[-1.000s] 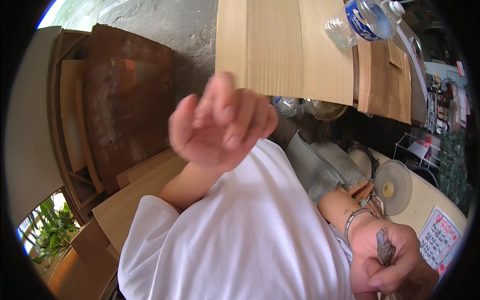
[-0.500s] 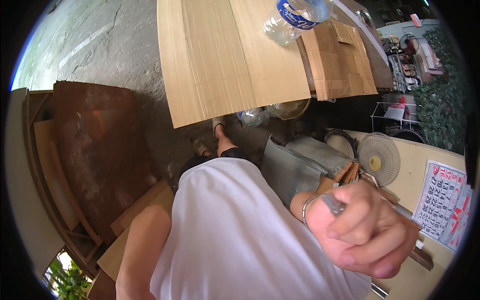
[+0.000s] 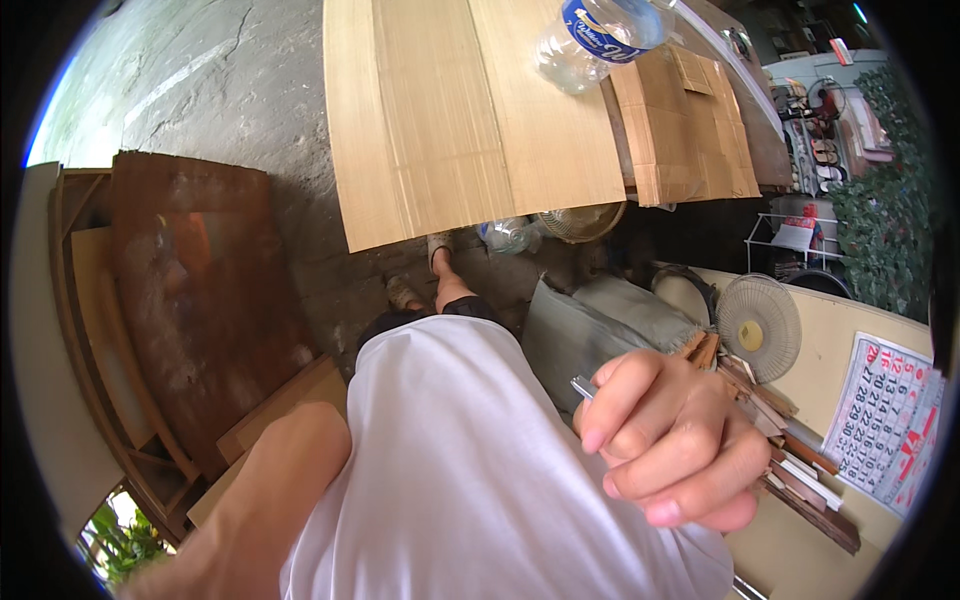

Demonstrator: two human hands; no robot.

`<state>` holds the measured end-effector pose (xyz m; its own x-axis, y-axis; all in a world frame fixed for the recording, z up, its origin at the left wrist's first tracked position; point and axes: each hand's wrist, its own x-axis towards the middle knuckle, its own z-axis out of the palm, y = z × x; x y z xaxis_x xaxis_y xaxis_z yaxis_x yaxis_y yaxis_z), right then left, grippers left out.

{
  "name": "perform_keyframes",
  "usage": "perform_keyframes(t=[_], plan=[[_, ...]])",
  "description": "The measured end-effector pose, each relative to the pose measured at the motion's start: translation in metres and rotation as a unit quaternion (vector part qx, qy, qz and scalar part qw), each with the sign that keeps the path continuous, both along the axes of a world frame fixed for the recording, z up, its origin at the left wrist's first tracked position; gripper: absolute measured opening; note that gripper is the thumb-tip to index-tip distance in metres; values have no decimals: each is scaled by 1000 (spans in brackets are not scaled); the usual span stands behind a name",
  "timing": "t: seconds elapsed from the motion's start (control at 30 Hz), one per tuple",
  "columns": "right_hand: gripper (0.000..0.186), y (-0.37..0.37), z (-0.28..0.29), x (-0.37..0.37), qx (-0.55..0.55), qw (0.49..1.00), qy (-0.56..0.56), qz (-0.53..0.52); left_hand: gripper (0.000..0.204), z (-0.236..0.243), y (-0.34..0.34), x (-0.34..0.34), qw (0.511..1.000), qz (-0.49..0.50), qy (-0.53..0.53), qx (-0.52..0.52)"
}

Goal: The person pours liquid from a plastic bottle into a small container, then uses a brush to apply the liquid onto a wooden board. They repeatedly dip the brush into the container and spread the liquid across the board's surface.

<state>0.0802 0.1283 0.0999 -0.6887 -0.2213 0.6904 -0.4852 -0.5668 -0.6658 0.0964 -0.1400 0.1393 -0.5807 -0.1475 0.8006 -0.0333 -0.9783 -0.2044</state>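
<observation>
Right hand (image 3: pixel 675 440): at 4 o'clock, fingers curled into a loose fist around a small metal piece (image 3: pixel 583 387).
Metal piece: grey and narrow, its end poking out at the fist's 10 o'clock; the rest is hidden by the fingers.
Left hand: out of view, so I cannot tell how far open it is or whether it has hold of anything; the left forearm (image 3: pixel 270 480) shows between 7 and 8 o'clock.
White shirt (image 3: pixel 430 460): at 6 o'clock, between the arms.
Cardboard sheet (image 3: pixel 440 130): at 12 o'clock, flat, well apart from the fist.
Clear bottle (image 3: pixel 605 40): at 1 o'clock, blue-labelled, on the cardboard.
Round fan grille (image 3: pixel 765 345): at 3 o'clock, yellow-centred, near the fist.
Calendar (image 3: pixel 880 420): between 3 and 4 o'clock.
Brown board (image 3: pixel 205 320): at 9 o'clock.
</observation>
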Motion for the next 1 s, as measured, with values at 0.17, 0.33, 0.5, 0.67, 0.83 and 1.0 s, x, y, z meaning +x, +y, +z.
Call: perform_keyframes(t=[0.17, 0.33, 0.5, 0.67, 0.83, 1.0], plan=[[38, 4, 3, -24, -69, 997, 3, 29, 39, -90, 63, -6, 969, -72, -229, -53], [25, -16, 22, -21, -220, 964, 44, 144, 38, -124, 134, 17, 918, -230, 30, -322], [35, -30, 36, -25, -210, 937, 160, 227, 26, -117, 153, 24, 899, -239, 107, -352], [32, -38, 30, -23, -254, 920, 248, 164, 26, -127, 149, 17, 889, -261, 115, -358], [32, -34, 31, -17, -241, 935, 234, 117, 31, -127, 141, 14, 892, -262, 83, -360], [34, -28, 32, -18, -212, 947, 216, 107, 35, -127, 135, 5, 894, -268, 75, -351]])
